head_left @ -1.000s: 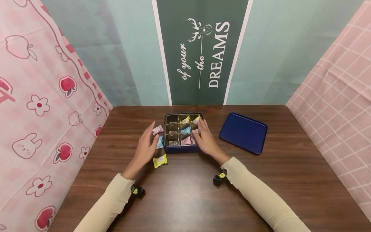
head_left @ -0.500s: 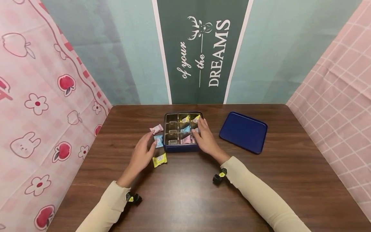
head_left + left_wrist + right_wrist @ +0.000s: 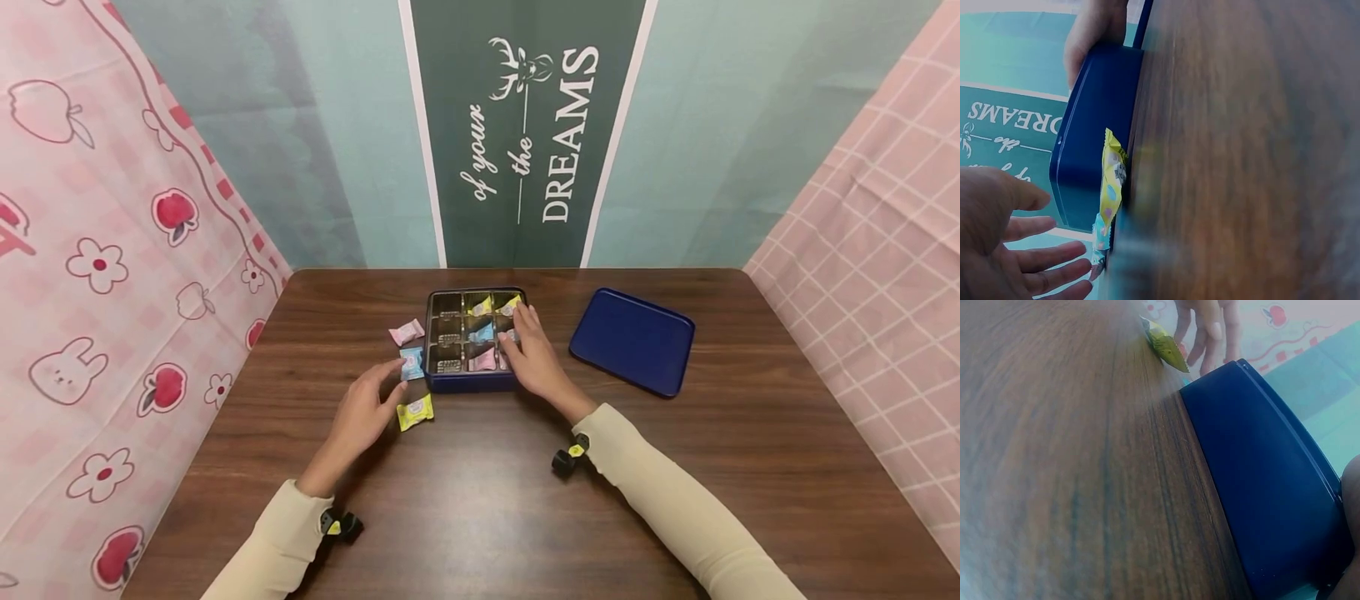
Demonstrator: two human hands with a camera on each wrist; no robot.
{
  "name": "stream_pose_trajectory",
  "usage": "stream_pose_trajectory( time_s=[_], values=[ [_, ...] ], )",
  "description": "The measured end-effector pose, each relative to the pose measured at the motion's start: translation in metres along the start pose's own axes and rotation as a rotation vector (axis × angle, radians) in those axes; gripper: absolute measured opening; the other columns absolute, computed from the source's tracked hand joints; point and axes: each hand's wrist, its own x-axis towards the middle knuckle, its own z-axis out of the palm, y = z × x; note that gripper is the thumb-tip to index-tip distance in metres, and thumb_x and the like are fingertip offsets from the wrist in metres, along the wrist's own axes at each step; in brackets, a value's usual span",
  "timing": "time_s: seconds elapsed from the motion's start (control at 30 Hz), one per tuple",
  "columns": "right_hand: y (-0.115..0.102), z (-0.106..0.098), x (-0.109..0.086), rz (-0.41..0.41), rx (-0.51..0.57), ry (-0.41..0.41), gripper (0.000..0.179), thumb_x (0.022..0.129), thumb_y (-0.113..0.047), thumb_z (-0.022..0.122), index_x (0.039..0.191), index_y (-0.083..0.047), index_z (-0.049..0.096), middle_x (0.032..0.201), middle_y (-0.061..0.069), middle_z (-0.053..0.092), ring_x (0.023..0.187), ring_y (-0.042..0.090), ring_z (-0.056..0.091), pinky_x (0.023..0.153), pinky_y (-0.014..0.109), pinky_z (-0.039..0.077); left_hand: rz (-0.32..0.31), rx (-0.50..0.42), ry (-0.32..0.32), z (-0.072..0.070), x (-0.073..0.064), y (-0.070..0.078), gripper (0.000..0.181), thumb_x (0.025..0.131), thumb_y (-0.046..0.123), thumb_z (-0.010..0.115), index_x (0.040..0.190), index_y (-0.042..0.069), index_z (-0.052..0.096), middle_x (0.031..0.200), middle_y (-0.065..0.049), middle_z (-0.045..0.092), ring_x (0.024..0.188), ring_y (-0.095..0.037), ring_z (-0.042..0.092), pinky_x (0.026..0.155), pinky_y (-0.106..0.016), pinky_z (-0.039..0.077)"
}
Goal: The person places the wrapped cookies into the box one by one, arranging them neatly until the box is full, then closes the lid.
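My left hand (image 3: 362, 412), its fingers extended, hovers beside a row of wrapped candies left of the box. The fingertips are near the blue candy (image 3: 412, 365); whether they touch it I cannot tell. Behind that one lies a pink candy (image 3: 407, 332), and nearer the person a yellow candy (image 3: 416, 412). The left wrist view shows the palm with nothing in it. My right hand (image 3: 534, 357) rests over the right edge of the blue box (image 3: 471, 384), covering part of its right column. Yellow, blue and pink candies show in the middle column; the left column holds none.
A dark blue lid (image 3: 633, 342) lies flat to the right of the box on the brown wooden table (image 3: 480, 500). Patterned cloths hang along the left, back and right sides of the table.
The left hand has drawn back from the pink candy toward the person, past the blue one, uncovering both. The right hand and the box stay put.
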Motion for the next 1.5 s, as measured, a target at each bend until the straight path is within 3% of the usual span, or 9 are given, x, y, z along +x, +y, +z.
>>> stream_pose_trajectory(
  time_s=[0.3,0.57,0.83,1.0,1.2,1.5],
  values=[
    [0.0004,-0.0005,-0.0006,0.003,-0.002,0.005,0.067,0.109,-0.036,0.044,0.156,0.008,0.026,0.167,0.019,0.016,0.156,0.028,0.003,0.123,0.051,0.014,0.015,0.087,-0.078,-0.0001,-0.0069,0.0068,0.041,0.092,0.018,0.075,0.13,0.003,0.067,0.118,-0.017,0.069,0.108,-0.034,0.066,0.09,-0.055,0.052],
    [0.001,-0.0005,-0.0011,0.005,-0.003,0.002,0.067,0.109,-0.035,0.045,0.156,0.009,0.026,0.167,0.02,0.016,0.156,0.029,0.003,0.123,0.051,0.014,-0.017,0.194,-0.162,0.002,-0.0099,0.0091,0.044,0.089,0.027,0.08,0.124,0.003,0.072,0.108,-0.012,0.066,0.094,-0.027,0.061,0.08,-0.049,0.053],
    [0.0017,0.0004,-0.0008,0.005,0.0,0.002,0.067,0.109,-0.035,0.045,0.156,0.008,0.026,0.167,0.019,0.016,0.156,0.032,0.004,0.123,0.051,0.014,0.029,0.197,-0.164,0.0048,-0.0105,0.0086,0.035,0.084,0.025,0.085,0.113,0.008,0.077,0.103,-0.011,0.062,0.096,-0.03,0.059,0.082,-0.049,0.051],
    [0.0016,0.0003,-0.0001,0.003,0.0,0.002,0.067,0.109,-0.035,0.045,0.156,0.008,0.026,0.167,0.02,0.016,0.155,0.035,0.006,0.123,0.052,0.015,0.024,0.194,-0.174,0.0057,-0.0102,0.008,0.033,0.083,0.025,0.086,0.11,0.008,0.078,0.104,-0.011,0.061,0.098,-0.029,0.058,0.086,-0.048,0.05],
    [0.0021,0.0003,0.0002,-0.002,-0.003,0.002,0.066,0.109,-0.035,0.045,0.156,0.008,0.026,0.167,0.02,0.017,0.155,0.038,0.007,0.122,0.052,0.015,0.017,0.2,-0.167,0.0064,-0.0099,0.009,0.028,0.081,0.021,0.088,0.103,0.008,0.078,0.102,-0.01,0.06,0.096,-0.029,0.056,0.082,-0.046,0.049],
    [0.003,0.0002,0.0008,-0.007,-0.002,0.005,0.067,0.108,-0.035,0.046,0.155,0.009,0.026,0.167,0.022,0.018,0.154,0.039,0.008,0.122,0.053,0.015,0.04,0.13,-0.144,0.0069,-0.0102,0.0054,0.029,0.078,0.014,0.089,0.099,0.008,0.071,0.101,-0.009,0.06,0.097,-0.029,0.056,0.084,-0.046,0.048]
  ],
)
